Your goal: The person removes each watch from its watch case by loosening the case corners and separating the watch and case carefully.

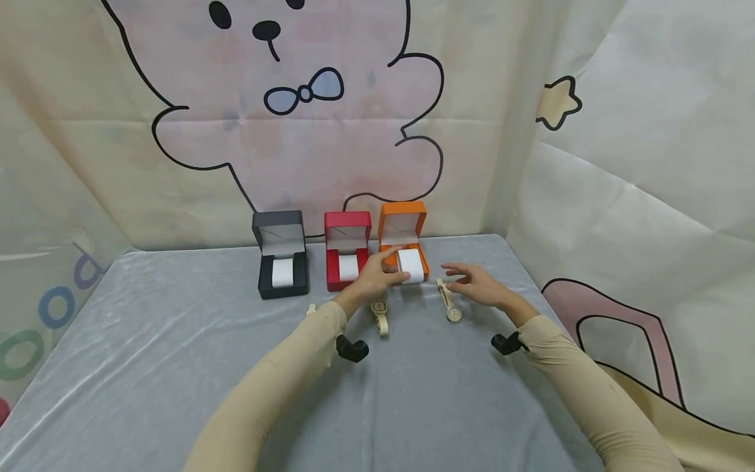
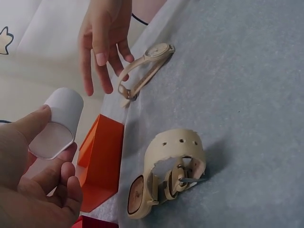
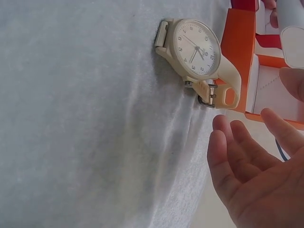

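Observation:
My left hand (image 1: 375, 278) pinches a white watch cushion (image 1: 411, 265) between thumb and fingers, just above the open orange watch box (image 1: 402, 213). Beside it on the right, my right hand (image 1: 476, 283) hovers with loosely spread fingers and holds nothing. Close under those fingers lies a cream watch with a round white dial (image 3: 197, 47), its strap buckled into a loop. Between my forearms, a cream watch with a squarish dial (image 2: 137, 194) lies on the cloth, its strap also looped. My left forearm mostly hides another pale watch (image 1: 310, 309).
Left of the orange box stand an open red watch box (image 1: 348, 219) and an open black watch box (image 1: 278, 219), each with a white cushion inside. All are near the back edge of the grey cloth-covered table (image 1: 177, 341). A printed curtain (image 1: 366, 151) hangs behind.

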The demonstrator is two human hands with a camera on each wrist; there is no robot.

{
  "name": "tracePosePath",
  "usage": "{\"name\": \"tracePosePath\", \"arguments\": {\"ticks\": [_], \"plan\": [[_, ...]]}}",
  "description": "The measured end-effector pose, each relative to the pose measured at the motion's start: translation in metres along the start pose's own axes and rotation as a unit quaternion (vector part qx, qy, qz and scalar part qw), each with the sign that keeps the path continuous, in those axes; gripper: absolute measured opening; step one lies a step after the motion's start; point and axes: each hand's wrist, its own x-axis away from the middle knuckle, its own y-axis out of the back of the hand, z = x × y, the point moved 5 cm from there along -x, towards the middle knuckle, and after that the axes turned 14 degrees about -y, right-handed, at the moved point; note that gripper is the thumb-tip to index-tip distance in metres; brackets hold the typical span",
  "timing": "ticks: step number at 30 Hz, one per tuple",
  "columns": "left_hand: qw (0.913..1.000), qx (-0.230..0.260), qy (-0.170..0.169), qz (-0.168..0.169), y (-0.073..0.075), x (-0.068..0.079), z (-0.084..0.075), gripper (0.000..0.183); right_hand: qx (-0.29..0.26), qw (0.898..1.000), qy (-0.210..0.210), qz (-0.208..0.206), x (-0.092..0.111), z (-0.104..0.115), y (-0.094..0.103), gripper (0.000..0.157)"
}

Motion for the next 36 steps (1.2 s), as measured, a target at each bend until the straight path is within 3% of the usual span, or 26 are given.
{"name": "tracePosePath", "arguments": {"ticks": [16,24,36], "plan": [[0.9995,-0.01,0.023,-0.017,-0.002,-0.012,0.002,0.072,-0.007,1.0,-0.002,0.002,-0.006,-0.001,0.001,0.057],[0.9981,-0.017,0.04,-0.044,-0.001,-0.017,0.005,0.074,0.0,1.0,-0.007,0.002,-0.008,-0.001,0.001,0.057],[0.997,-0.034,0.051,-0.048,-0.002,-0.024,0.01,0.073,0.011,1.0,-0.002,-0.003,-0.017,-0.004,0.004,0.057]]}}
